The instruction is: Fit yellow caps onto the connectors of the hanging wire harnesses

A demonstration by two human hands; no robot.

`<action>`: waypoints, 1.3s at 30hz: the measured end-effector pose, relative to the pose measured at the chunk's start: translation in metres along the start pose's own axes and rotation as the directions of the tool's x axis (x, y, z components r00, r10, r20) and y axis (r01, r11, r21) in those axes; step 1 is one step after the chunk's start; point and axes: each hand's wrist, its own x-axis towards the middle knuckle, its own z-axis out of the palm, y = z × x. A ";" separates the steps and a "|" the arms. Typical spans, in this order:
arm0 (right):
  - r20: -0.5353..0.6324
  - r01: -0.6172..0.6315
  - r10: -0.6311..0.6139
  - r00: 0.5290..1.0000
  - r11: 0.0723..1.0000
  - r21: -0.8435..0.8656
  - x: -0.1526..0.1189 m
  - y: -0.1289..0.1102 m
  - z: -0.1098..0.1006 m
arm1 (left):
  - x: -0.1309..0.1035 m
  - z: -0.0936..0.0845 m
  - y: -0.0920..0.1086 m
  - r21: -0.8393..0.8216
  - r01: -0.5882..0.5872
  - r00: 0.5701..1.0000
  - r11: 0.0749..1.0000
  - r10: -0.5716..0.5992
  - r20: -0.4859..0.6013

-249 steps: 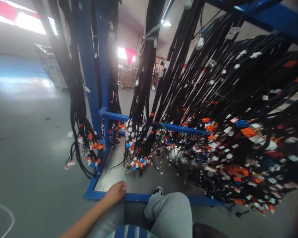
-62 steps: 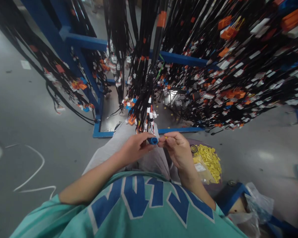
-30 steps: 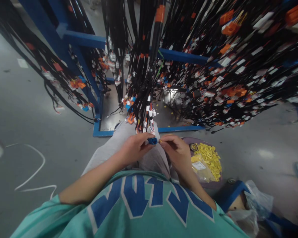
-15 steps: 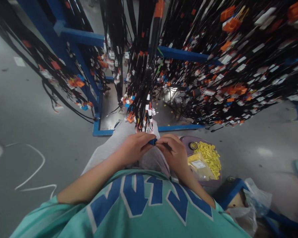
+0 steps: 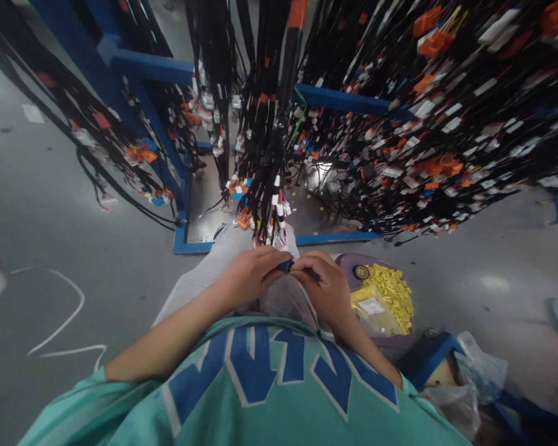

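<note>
Left hand [image 5: 253,272] grips blue connector [image 5: 285,266] over lap [image 5: 276,303]; right hand [image 5: 324,285] pinches yellow piece [image 5: 291,269] at its mouth. Insertion looks underway; I can't tell if seated. Many loose yellow pieces [image 5: 394,288] unused on purple stool [image 5: 348,265].

Purple top [image 5: 346,262]: heap of loose yellow plastic pieces [image 5: 393,286], labelled clear bag [image 5: 377,317], round black disc [image 5: 361,272] beside heap | grey floor [image 5: 134,322]: white cord [image 5: 0,284], white slip [image 5: 33,113], blue rack [image 5: 344,238] | rack's metal base plate [image 5: 207,217]: scattered yellow bits [image 5: 322,209]
</note>
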 end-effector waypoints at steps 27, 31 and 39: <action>0.319 -0.512 0.400 0.859 0.685 0.518 -0.004 0.015 0.004 | -0.006 -0.003 0.011 0.329 -0.202 0.939 0.922 0.087 0.332; 0.333 -0.581 0.481 0.811 0.596 0.554 -0.004 0.013 0.005 | -0.004 -0.003 0.018 0.374 -0.239 0.915 0.896 0.079 0.395; 0.371 -0.608 0.486 0.791 0.562 0.560 -0.006 0.027 0.004 | -0.002 0.000 0.021 0.349 -0.160 0.930 0.923 0.022 0.366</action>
